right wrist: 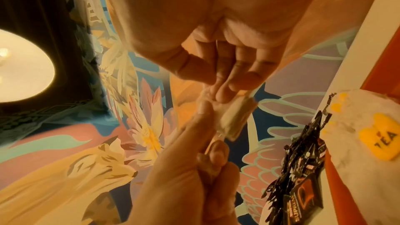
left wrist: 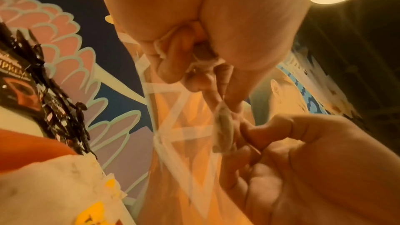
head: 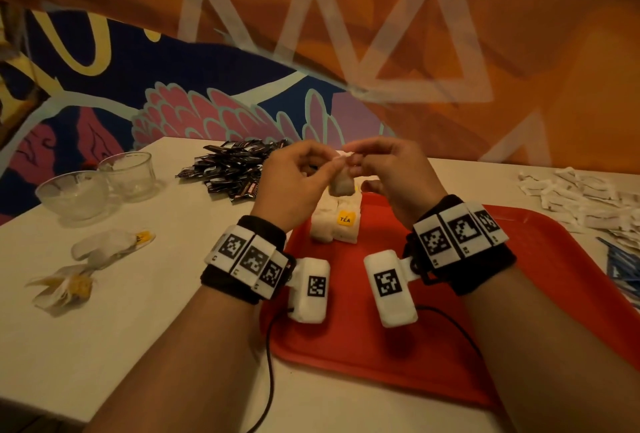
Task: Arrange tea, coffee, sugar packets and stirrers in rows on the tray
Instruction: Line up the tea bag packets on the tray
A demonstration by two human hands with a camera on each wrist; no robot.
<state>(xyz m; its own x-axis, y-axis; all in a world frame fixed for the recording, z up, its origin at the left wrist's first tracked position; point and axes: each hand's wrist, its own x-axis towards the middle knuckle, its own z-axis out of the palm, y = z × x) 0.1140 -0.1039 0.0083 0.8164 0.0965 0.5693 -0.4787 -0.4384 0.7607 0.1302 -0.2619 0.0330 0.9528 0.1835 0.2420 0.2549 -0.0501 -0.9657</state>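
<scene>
Both hands are raised over the far end of the red tray (head: 381,346) and pinch one white tea bag (head: 341,183) between them. My left hand (head: 330,165) holds its top left corner, my right hand (head: 355,157) its top right. The tea bag (left wrist: 225,131) hangs edge-on in the left wrist view and shows as a tea bag (right wrist: 236,117) below the fingertips in the right wrist view. A small block of tea bags (head: 334,221) with a yellow TEA tag lies on the tray under the hands.
Black coffee sachets (head: 235,162) are heaped at the back. White sugar packets (head: 588,197) and blue stirrers (head: 623,266) lie to the tray's right. Two glass bowls (head: 72,193) and loose tea bags (head: 110,242) sit on the table at the left.
</scene>
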